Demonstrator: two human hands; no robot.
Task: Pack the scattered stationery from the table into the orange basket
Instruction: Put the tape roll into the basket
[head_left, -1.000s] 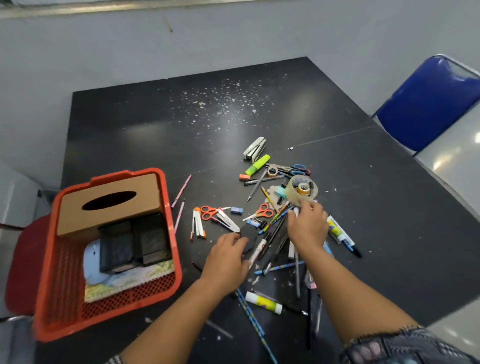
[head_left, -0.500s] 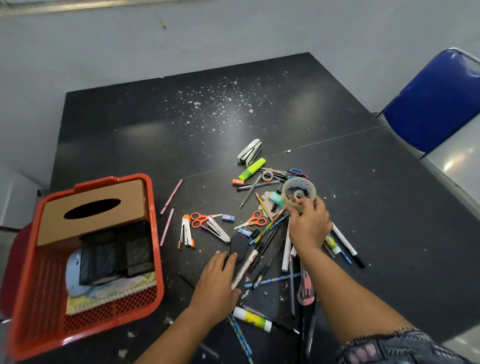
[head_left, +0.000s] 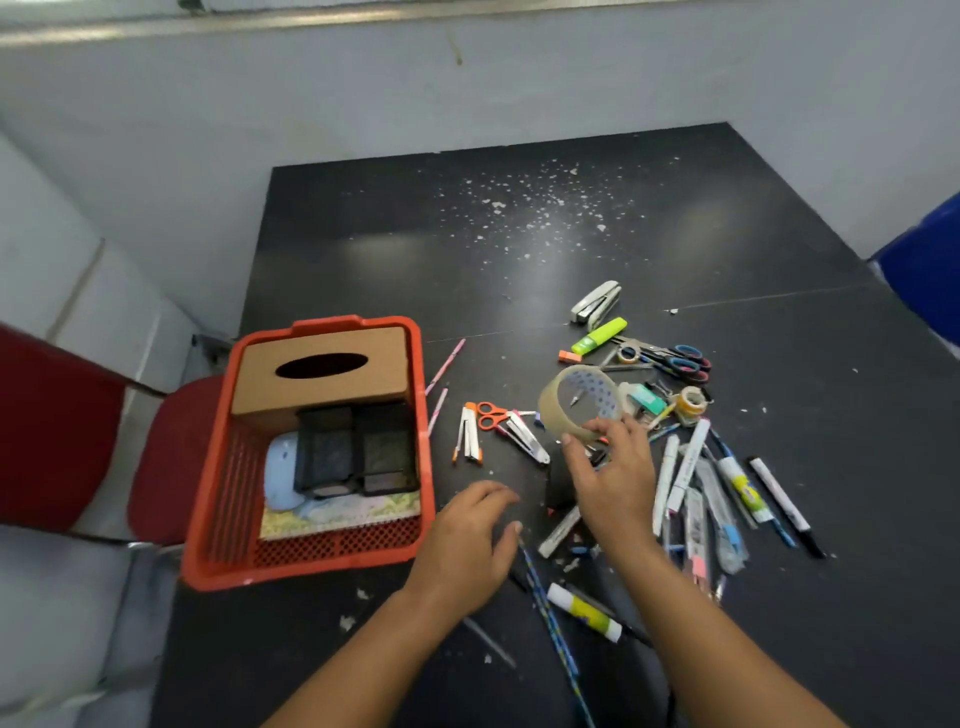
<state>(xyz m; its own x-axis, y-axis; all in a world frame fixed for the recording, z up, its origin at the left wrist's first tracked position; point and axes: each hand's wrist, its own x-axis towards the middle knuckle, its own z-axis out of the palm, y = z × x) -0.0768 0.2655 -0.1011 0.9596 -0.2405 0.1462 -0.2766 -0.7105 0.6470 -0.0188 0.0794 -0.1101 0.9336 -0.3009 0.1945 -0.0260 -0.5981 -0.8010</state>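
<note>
Glue stick (head_left: 584, 610) nearest, loose on table (head_left: 363, 249). Left hand (head_left: 470, 535) resting flat, fingers relaxed, holding nothing. Right hand (head_left: 613, 478) pinching tape roll (head_left: 579, 402) by lower rim, raised above pen pile (head_left: 696, 483). Basket (head_left: 208, 499) left, already crowded by box (head_left: 322, 374). Risk: thin rim pinch slipping mid-carry, roll dropping, scattering pens.
</note>
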